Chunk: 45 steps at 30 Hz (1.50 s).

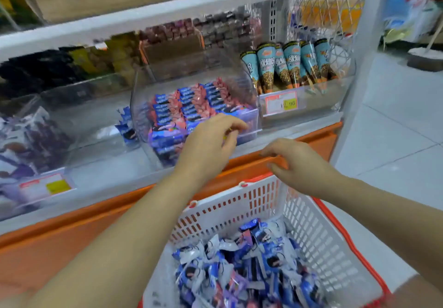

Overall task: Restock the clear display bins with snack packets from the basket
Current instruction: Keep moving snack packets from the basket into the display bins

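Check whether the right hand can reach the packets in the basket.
Probably yes: the right hand hovers empty by the far rim of the open basket, and the packets lie uncovered below.

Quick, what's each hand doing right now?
Left hand: open, loosely curled at the clear bin, holding nothing.
Right hand: open, loosely curled above the basket, holding nothing.
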Tool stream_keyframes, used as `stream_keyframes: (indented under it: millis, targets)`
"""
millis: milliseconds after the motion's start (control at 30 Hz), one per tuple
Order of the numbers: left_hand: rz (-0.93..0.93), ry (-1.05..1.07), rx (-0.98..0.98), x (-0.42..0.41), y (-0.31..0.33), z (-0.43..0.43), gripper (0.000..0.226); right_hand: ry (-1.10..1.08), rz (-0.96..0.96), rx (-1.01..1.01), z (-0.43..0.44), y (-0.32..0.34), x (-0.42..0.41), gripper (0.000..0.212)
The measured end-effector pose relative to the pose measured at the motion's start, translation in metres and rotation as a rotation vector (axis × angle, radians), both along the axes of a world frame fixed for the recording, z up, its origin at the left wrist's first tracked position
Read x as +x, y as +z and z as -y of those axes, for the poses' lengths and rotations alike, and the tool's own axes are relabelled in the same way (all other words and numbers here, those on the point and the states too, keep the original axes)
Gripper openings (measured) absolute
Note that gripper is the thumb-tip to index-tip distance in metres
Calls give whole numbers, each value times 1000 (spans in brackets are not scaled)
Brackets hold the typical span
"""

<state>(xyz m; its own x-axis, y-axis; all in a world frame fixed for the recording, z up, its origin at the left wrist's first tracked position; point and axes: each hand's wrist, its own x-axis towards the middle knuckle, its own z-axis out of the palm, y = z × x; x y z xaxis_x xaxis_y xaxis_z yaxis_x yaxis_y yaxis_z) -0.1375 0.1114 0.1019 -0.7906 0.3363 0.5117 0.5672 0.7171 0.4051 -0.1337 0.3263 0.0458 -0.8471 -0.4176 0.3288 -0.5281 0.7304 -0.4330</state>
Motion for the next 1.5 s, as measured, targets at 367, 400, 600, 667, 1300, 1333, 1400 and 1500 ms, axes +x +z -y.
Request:
stream_keyframes:
  millis: [367,400,600,667,1300,1333,1400,1500]
  targets:
    - [950,26,-403,88,-191,30,27,276,717,852,5,-121,68,38]
    - [994,8,-472,93,-202,36,25,302,738,911,7,-132,71,37]
    - [1296,-81,-737,110,-242,50,13,452,762,974,27,-161,78,35]
    - [1353,-123,-739,118,-246,44,15,485,766,957,34,-168,82,35]
    - [908,-295,-1134,172,-276,9,18,642,482,1118,77,-246,132,2]
    - [911,-292,-1130,172,-274,9,17,639,472,1112,77,-245,132,4]
    - [918,-283,-1123,170,-272,11,16,613,501,1072,76,-236,129,12]
    - [914,-279,-1146,169,-269,13,16,575,584,994,72,-206,116,21]
